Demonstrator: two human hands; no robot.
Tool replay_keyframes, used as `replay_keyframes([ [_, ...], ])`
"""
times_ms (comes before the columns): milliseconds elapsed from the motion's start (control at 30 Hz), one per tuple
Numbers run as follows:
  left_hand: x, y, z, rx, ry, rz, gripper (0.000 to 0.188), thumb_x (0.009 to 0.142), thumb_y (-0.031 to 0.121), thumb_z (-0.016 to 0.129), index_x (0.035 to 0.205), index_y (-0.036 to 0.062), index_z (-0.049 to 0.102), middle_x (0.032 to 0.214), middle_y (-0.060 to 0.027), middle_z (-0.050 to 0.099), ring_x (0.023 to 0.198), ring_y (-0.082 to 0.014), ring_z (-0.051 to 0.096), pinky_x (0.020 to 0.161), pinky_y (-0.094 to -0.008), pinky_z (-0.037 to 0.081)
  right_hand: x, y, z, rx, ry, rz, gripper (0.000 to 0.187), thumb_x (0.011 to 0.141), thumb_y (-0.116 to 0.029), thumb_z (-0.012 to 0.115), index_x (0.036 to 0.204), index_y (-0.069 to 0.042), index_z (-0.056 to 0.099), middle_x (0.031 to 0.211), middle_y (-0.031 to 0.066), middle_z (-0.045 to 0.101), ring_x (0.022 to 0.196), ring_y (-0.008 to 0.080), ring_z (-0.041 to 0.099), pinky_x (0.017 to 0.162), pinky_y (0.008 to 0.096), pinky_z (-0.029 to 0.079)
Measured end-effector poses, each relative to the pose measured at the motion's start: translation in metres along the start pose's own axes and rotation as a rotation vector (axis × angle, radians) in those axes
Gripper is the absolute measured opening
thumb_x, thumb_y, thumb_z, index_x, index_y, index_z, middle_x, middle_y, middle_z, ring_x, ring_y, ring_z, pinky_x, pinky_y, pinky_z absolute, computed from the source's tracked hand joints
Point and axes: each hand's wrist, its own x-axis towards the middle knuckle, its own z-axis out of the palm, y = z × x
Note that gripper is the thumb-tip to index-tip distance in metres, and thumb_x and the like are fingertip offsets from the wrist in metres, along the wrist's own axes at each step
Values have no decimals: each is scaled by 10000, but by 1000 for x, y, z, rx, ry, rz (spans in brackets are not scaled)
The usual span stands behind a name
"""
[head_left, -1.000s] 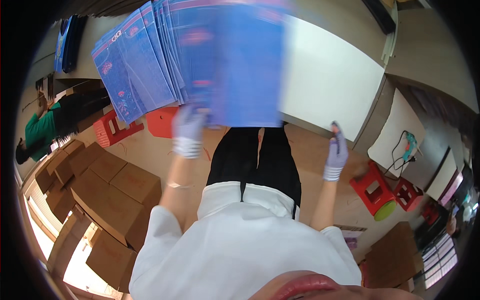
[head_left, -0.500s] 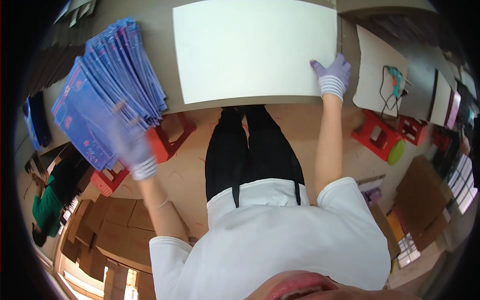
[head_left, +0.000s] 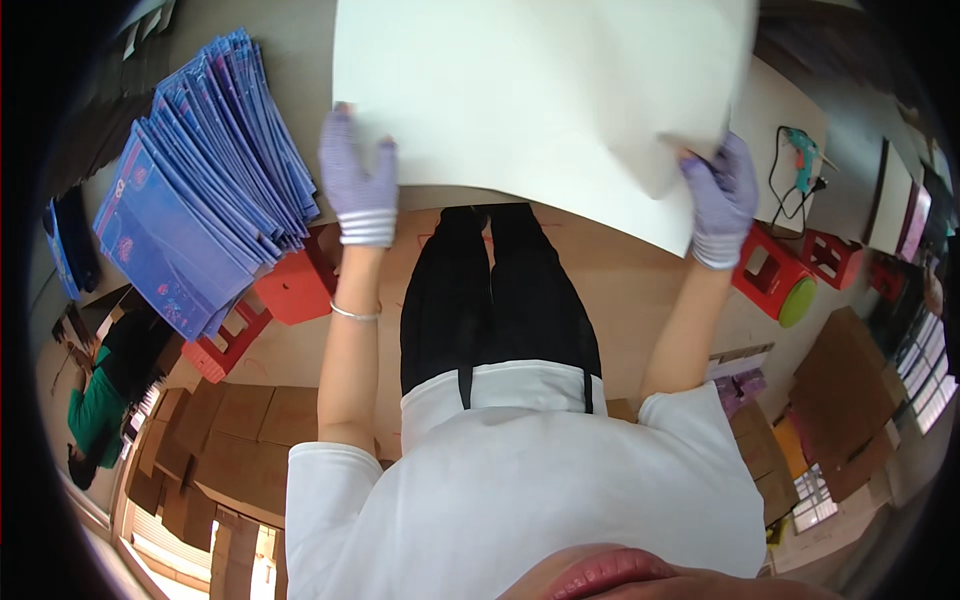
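Observation:
A large white sheet (head_left: pixel 520 90), which could be paper or thin board, spans the table in front of me. My right hand (head_left: pixel 722 195), in a lilac knit glove with a striped cuff, pinches its right side. That side is raised and bent, its near corner hanging past the table edge. At the near left corner rests my left hand (head_left: pixel 360 185), gloved alike, with the thumb over the sheet and spread from the outstretched fingers. Left of it lies a fanned stack of blue printed flat packages (head_left: pixel 205 190), touched by neither hand.
On a pale board at the right lies a teal glue gun (head_left: pixel 800 155) with a black cord. Red plastic stools (head_left: pixel 770 275) stand below the table on both sides. Cardboard boxes (head_left: pixel 235 450) are piled behind me at left. A person in green (head_left: pixel 92 405) is at far left.
My left hand has come from the blue stack to the sheet's left corner. The right hand has moved right and lifted the sheet's right side, which now bends.

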Motion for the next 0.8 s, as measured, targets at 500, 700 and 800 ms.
replay_keyframes([
  [500, 51, -23, -23, -394, -75, -617, 294, 812, 144, 733, 1016, -61, 679, 884, -108, 695, 740, -123, 604, 691, -243, 495, 58, 82, -26, -193, -7, 255, 404, 881, -57, 607, 1261, 56, 527, 1110, 141, 644, 1007, 169, 616, 897, 273, 473],
  [700, 38, 24, -20, -123, -63, -14, 199, 819, 176, 713, 985, 67, 730, 1193, -159, 600, 1062, -259, 577, 884, -317, 477, 41, 50, 2, -110, -218, -46, 496, 916, -339, 608, 1255, 21, 563, 1292, 147, 569, 1199, 224, 534, 1033, 323, 390],
  [800, 41, 38, 13, -253, -67, 291, 260, 791, 189, 701, 1028, 83, 719, 1334, -197, 501, 1285, -377, 410, 1066, -430, 331, 44, 56, 46, -278, -184, -293, 639, 881, -480, 595, 1350, -60, 486, 1373, 149, 502, 1274, 260, 481, 1056, 341, 372],
])
